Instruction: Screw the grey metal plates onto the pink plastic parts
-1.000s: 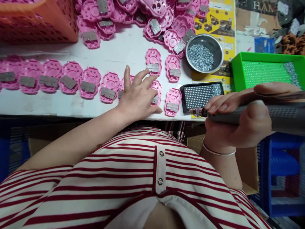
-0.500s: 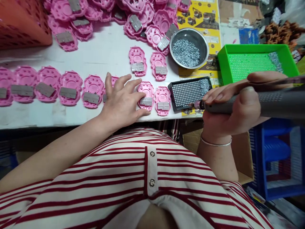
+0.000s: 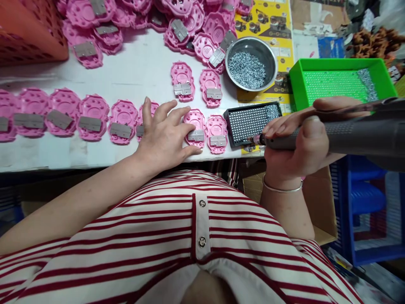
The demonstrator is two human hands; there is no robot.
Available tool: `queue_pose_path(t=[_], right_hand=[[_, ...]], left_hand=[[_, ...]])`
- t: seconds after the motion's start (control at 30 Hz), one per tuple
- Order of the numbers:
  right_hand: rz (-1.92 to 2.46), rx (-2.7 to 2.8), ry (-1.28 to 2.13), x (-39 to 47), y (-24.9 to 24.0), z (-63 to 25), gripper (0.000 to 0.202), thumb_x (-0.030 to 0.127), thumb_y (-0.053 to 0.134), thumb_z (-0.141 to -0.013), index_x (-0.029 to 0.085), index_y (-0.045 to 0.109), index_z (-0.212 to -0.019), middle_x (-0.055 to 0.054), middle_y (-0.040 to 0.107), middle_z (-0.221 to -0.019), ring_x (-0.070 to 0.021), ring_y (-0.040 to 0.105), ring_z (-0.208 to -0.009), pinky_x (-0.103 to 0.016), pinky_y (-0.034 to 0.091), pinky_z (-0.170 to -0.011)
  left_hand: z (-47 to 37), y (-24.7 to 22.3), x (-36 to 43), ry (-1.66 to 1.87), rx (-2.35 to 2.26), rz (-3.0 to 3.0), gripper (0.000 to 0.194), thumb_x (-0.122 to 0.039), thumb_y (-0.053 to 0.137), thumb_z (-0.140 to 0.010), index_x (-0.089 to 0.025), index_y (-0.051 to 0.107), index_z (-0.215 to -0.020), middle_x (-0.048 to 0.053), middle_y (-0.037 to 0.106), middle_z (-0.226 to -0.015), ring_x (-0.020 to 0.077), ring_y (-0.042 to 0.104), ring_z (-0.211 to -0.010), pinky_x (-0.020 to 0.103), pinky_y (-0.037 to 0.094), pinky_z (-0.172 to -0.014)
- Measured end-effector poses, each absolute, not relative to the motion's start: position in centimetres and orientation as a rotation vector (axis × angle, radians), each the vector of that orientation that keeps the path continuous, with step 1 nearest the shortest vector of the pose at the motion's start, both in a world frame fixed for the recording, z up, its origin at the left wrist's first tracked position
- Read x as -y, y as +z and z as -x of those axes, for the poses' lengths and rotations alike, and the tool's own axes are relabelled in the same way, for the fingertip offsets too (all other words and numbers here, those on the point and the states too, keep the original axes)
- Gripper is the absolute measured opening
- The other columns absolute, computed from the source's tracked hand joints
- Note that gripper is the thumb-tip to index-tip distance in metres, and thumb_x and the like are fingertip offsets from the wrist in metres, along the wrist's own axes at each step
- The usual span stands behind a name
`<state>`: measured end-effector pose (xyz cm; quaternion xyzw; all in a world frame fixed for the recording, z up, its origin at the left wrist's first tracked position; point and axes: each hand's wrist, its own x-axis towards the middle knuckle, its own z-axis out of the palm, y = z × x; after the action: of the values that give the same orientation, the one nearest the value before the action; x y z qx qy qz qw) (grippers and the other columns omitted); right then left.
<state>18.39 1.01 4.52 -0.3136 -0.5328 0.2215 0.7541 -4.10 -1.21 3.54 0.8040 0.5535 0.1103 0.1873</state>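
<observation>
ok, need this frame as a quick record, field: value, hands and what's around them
left hand: spread, thumb and forefinger at a pink shell with a grey plate
right hand: gripping a power driver
driver tip: at black tray; contact unclear
steel bowl: small metal pieces, likely screws
green tray: similar pieces, right end

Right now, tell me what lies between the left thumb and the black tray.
In the head view, one pink casing with a grey plate lies between them.
</observation>
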Motion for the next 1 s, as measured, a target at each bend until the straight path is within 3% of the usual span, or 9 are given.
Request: queue_pose_path(t=[0.2,0.4,0.5,0.63,0.83,1.0], right_hand=[[0.632,1.143,0.465,-0.4,5.9,-18.1,0.014,0.038,0.072,-0.081,0.031,0.068,-0.092,0.010,0.042,-0.052,-0.0056,0.045,-0.038,-0.021,0.045,-0.038],[0.641,1.221,0.632,0.5,8.3,-16.4,0.006,0.032,0.066,-0.082,0.035,0.072,-0.081,0.010,0.056,-0.056,-0.0053,0.052,-0.047,-0.022,0.052,-0.048],[0.535,1.250,0.667,0.4,8.0,-15.0,0.009,0.031,0.065,-0.083,0.035,0.073,-0.085,0.011,0.061,-0.061,-0.0048,0.056,-0.050,-0.020,0.053,-0.048],[0.493,1.195,0.757,-0.7,6.2,-13.6,0.022,0.033,0.069,-0.080,0.027,0.069,-0.101,0.008,0.054,-0.060,-0.0061,0.054,-0.046,-0.021,0.047,-0.043],[0.574,1.176,0.742,-2.0,4.7,-12.9,0.044,0.055,0.076,-0.072,0.023,0.062,-0.098,0.006,0.052,-0.065,-0.0056,0.042,-0.036,-0.025,0.034,-0.034],[0.546,1.202,0.708,-2.0,5.0,-12.5,0.029,0.046,0.071,-0.081,0.028,0.064,-0.103,0.008,0.045,-0.061,-0.0075,0.054,-0.045,-0.022,0.041,-0.040]], left_hand=[[4.3,3.4,1.2,0.337,-1.585,-2.252,0.039,-0.059,0.059,-0.088,-0.030,0.072,-0.112,0.000,0.052,-0.153,0.0426,0.029,-0.148,0.071,-0.003,-0.123],[4.1,2.8,1.0,0.444,-1.603,-2.282,0.023,-0.046,0.061,-0.093,-0.032,0.077,-0.099,-0.001,0.060,-0.144,0.0389,0.039,-0.143,0.073,0.009,-0.121],[3.9,2.5,0.9,0.494,-1.603,-2.311,0.019,-0.041,0.065,-0.092,-0.030,0.079,-0.098,0.002,0.062,-0.141,0.0390,0.042,-0.141,0.075,0.013,-0.120],[4.0,2.6,1.1,0.512,-1.613,-2.338,0.016,-0.038,0.069,-0.091,-0.029,0.079,-0.099,0.004,0.062,-0.141,0.0390,0.042,-0.140,0.075,0.013,-0.119],[4.1,3.2,1.1,0.444,-1.620,-2.349,0.016,-0.039,0.067,-0.093,-0.029,0.078,-0.101,0.003,0.063,-0.141,0.0361,0.045,-0.138,0.074,0.014,-0.120],[4.0,3.1,1.0,0.485,-1.599,-2.342,0.016,-0.038,0.070,-0.090,-0.027,0.079,-0.099,0.004,0.063,-0.139,0.0376,0.046,-0.138,0.074,0.017,-0.120]])
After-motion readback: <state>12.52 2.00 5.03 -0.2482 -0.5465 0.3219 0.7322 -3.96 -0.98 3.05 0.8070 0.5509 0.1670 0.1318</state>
